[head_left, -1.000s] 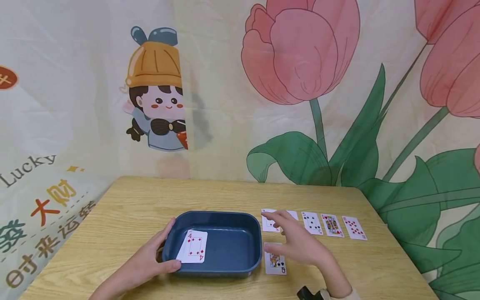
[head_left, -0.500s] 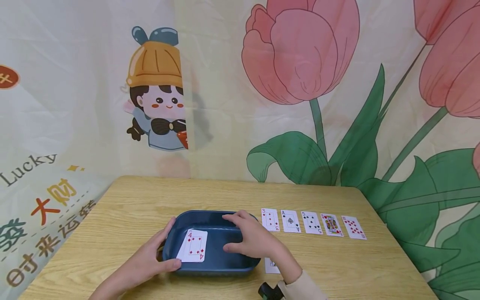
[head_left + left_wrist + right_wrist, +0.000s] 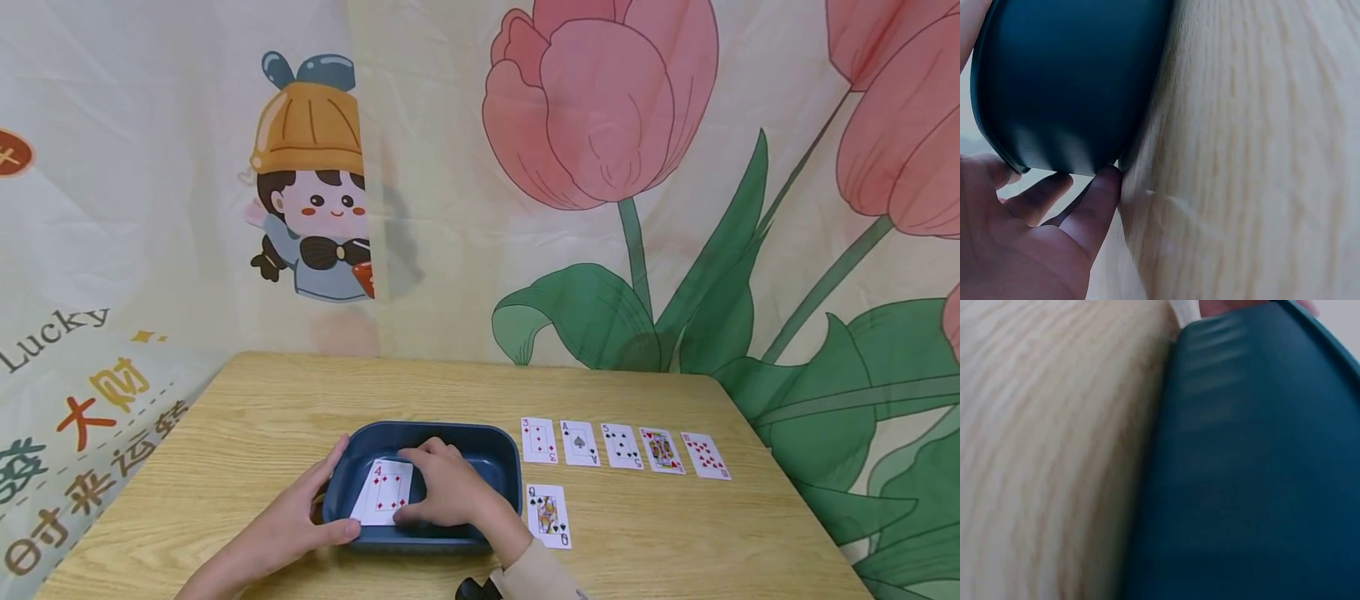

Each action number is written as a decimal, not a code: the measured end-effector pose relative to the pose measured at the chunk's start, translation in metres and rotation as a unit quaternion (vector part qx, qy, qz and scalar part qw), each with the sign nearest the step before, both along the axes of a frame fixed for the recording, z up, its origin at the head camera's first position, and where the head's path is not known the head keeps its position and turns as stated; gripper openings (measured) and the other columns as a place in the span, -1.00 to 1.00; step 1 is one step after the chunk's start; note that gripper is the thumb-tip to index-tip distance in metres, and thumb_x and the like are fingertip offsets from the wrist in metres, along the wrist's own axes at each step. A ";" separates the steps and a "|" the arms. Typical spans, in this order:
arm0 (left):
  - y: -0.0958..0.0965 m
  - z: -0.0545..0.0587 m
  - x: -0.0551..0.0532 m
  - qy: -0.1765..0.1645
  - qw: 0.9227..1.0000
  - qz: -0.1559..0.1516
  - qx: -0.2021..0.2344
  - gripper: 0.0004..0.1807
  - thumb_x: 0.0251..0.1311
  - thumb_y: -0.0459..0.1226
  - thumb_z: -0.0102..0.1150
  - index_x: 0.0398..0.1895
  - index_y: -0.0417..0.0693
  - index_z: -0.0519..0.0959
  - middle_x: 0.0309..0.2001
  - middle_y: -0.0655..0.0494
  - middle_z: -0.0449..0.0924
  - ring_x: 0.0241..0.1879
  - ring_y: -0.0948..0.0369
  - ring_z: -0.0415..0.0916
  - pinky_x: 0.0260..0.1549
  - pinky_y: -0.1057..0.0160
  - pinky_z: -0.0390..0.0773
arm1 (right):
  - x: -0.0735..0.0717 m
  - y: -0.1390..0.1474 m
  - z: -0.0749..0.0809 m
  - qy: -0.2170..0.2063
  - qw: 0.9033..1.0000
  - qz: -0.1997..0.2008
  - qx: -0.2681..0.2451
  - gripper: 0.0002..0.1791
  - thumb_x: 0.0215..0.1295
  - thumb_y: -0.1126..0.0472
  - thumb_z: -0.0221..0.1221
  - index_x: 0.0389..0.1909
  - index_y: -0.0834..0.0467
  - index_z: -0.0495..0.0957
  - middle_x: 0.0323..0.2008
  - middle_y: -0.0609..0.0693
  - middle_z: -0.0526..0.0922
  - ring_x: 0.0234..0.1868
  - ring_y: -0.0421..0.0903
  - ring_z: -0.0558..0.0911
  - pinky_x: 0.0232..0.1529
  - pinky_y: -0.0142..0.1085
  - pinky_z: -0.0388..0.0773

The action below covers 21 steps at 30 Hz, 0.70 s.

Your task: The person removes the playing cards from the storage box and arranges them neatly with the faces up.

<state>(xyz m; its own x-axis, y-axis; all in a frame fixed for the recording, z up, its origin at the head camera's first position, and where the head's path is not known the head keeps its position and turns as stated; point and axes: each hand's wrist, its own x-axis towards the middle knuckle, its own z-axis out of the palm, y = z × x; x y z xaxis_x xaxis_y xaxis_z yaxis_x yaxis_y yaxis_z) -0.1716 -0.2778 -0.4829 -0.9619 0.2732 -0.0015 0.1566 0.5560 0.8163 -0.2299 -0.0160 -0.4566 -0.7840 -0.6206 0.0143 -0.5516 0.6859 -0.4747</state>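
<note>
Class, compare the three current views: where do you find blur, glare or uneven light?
Head view: fairly even light, with the four and the queen clear enough to read; left wrist view: soft focus, pale streaks of light on the otherwise dark tub; right wrist view: blurriest, the table grain smeared, pale bands near the tub's far end.

Table, one; blue tray, one. Hands, two: one left hand and one right hand. Directly on the table I count six playing cards: five far cards in a row at the right, and one near card, just right of the tray. Inside the tray, at the left, tray cards: at least two, exact number hidden. Cartoon figure, far left: one. Black device, near side: one
</note>
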 end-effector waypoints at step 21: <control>-0.005 -0.001 -0.002 -0.037 0.998 -0.024 0.039 0.20 0.37 -0.03 0.40 0.78 0.09 -0.29 0.70 -0.35 -0.23 0.59 -0.38 0.03 0.20 0.27 0.55 | -0.004 -0.004 -0.009 -0.014 0.999 -0.023 0.018 -0.08 0.01 -0.14 0.66 0.43 0.01 0.57 0.16 -0.13 0.45 0.09 -0.17 0.37 0.13 -0.34 0.49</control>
<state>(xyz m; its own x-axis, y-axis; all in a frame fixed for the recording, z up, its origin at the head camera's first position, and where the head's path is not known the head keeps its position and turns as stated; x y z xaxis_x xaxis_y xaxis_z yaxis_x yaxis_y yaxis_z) -0.1735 -0.2825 -0.4838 -0.9458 0.3211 -0.0487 0.1197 0.4839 0.8669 -0.2337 -0.0198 -0.4660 -0.8118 -0.5831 -0.0300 -0.5051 0.7272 -0.4648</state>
